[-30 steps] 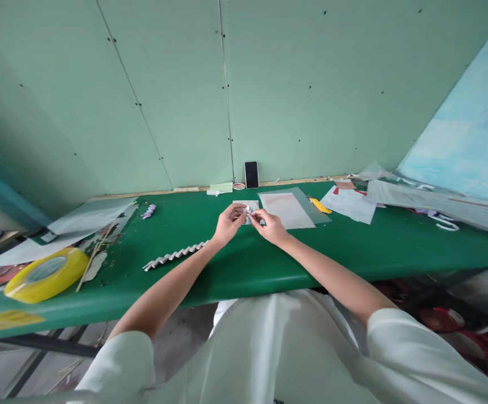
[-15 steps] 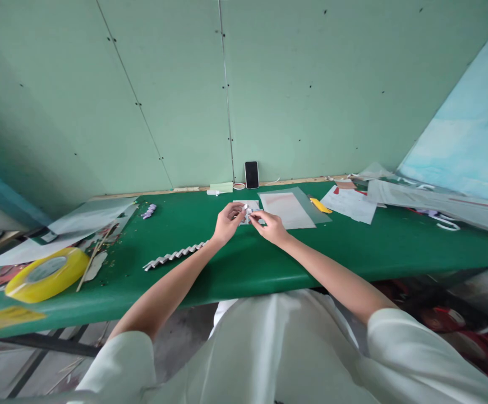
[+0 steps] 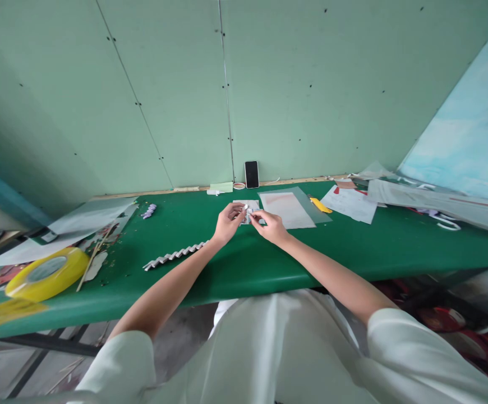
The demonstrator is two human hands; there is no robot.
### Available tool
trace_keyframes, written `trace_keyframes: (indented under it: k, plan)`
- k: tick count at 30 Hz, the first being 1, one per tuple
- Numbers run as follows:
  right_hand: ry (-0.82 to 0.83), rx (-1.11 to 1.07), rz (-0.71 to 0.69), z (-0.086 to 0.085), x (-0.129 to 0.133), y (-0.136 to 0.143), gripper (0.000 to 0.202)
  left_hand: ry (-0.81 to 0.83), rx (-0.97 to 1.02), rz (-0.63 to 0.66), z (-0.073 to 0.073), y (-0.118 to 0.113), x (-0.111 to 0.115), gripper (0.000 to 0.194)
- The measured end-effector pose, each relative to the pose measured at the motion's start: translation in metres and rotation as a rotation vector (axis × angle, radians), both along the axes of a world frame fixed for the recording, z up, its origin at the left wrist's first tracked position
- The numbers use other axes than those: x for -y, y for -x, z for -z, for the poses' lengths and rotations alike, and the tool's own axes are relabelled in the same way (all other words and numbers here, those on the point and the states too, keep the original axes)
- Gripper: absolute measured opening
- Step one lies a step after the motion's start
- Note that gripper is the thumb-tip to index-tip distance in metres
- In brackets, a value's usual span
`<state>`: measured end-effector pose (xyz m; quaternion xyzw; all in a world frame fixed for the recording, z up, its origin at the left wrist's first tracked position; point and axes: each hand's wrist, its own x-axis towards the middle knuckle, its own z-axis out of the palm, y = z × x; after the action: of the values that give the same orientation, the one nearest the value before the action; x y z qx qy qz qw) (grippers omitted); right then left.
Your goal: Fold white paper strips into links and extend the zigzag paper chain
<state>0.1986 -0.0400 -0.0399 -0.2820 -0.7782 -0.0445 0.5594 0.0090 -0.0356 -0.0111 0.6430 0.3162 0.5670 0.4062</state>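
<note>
My left hand and my right hand meet over the middle of the green table. Fingertips of both pinch a small folded white paper piece, whose exact shape is partly covered by the fingers. Beneath it lies a square printed paper sheet, mostly behind my hands. By my left forearm rests a zigzag folded paper strip. Farther left is a small bundle of lilac folded pieces.
A phone leans on the wall. White sheets and a yellow cutter lie right of my hands. Papers and hangers are farther right. A yellow tape roll and sticks occupy the left end of the green table.
</note>
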Motion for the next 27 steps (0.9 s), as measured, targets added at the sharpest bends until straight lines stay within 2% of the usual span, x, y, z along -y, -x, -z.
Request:
trace_keyframes:
  k: [11,16,27]
  plan:
    - [0.016,0.006,-0.004,-0.0034,0.0020,-0.0004,0.016,0.000,0.006,0.014,0.0004,0.0000,-0.0018,0.040]
    - [0.020,0.020,-0.018,-0.0031,0.0019,0.0001,0.015,-0.035,-0.064,-0.009,0.0000,0.0014,-0.0004,0.039]
    - [0.143,0.028,-0.055,-0.0059,0.0045,0.0027,0.021,-0.092,-0.166,-0.010,0.0033,0.0026,-0.0027,0.033]
